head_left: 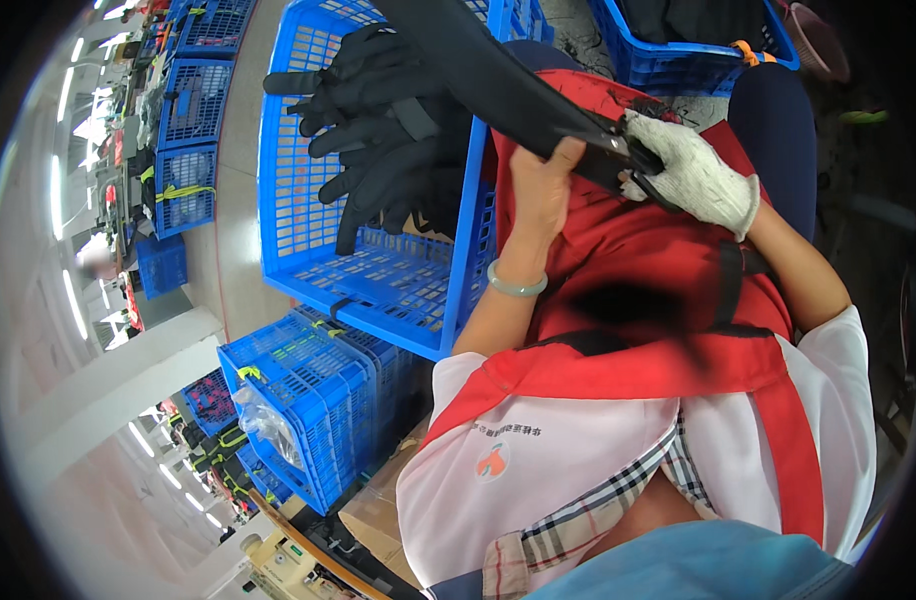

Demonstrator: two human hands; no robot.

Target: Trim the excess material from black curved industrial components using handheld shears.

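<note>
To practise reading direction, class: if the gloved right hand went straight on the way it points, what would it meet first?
Most likely the black strip, right by the scissors in the right hand; the bare left hand comes after. Depth there is hard to judge.

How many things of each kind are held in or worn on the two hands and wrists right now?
Black strip: 1, in the left hand
Scissors: 1 pair, in the right hand
White glove: 1, on the right hand
Bracelet: 1, on the left wrist
Total: 4
</note>
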